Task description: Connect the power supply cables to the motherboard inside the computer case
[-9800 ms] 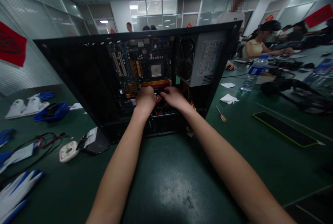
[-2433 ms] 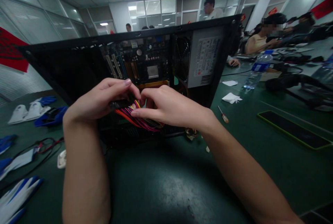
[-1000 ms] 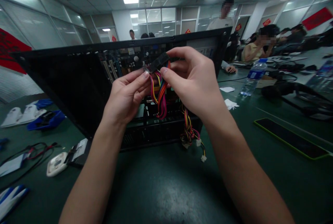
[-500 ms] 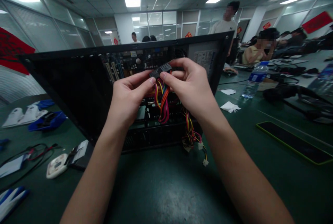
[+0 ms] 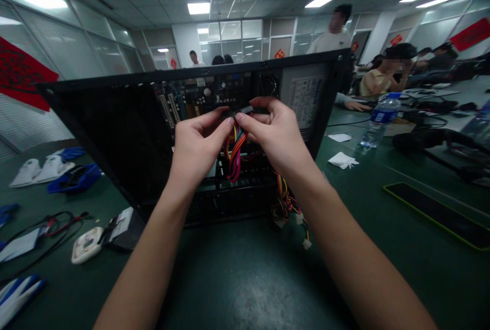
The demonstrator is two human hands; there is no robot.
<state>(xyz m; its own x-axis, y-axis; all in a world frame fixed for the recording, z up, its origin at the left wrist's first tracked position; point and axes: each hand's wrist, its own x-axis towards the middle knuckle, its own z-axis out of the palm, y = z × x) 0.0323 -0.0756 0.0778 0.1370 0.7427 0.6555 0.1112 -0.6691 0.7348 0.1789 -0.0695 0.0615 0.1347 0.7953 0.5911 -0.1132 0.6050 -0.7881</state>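
A black power connector (image 5: 247,110) with a loop of coloured wires (image 5: 234,154) is pinched between my two hands, in front of an open computer case (image 5: 103,131). My left hand (image 5: 201,141) closes thumb and fingers on its left end. On the right end, my right hand (image 5: 277,128) grips it the same way. Behind the fingers the motherboard (image 5: 209,90) shows inside the case, partly covered by my hands. The power supply (image 5: 304,92) with its label sits at the case's upper right. More cables with white plugs (image 5: 307,243) hang out over the case's lower edge.
On the right are a water bottle (image 5: 378,120), a crumpled tissue (image 5: 342,160), a headset (image 5: 424,143) and a black pad with a green edge (image 5: 436,212). A blue tray (image 5: 74,179), a white device (image 5: 87,244) and cables lie left. Several people are beyond the case.
Both hands have lowered slightly toward the case's inside with the connector, which now tilts less and shows less of its face. The view has shifted a little.
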